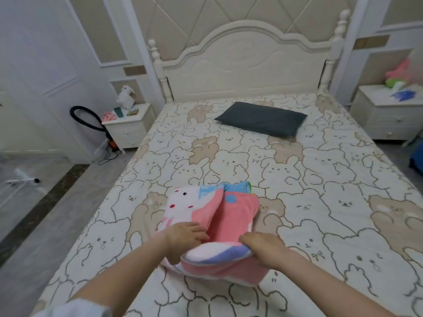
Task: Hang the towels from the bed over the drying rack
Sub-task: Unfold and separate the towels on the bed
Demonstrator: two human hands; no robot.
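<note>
A pile of folded towels (pixel 231 216), pink with white, blue and cartoon prints, lies on the bed (pixel 320 202) near its foot. My left hand (pixel 185 236) holds the near left edge of the top towel, fingers over the pink fabric and thumb under the white-and-blue fold. My right hand (pixel 263 247) grips the near right edge of the same fold, fingers curled into the cloth. A white drying rack (pixel 16 184) shows only partly at the left edge, blurred.
A dark pillow (pixel 261 118) lies near the headboard (pixel 247 62). White nightstands stand on both sides, the left one (pixel 128 128) with a toy rabbit, the right one (pixel 389 113) with toys. A vacuum hose (pixel 87 120) and cord lie by the left nightstand. Grey floor runs along the bed's left.
</note>
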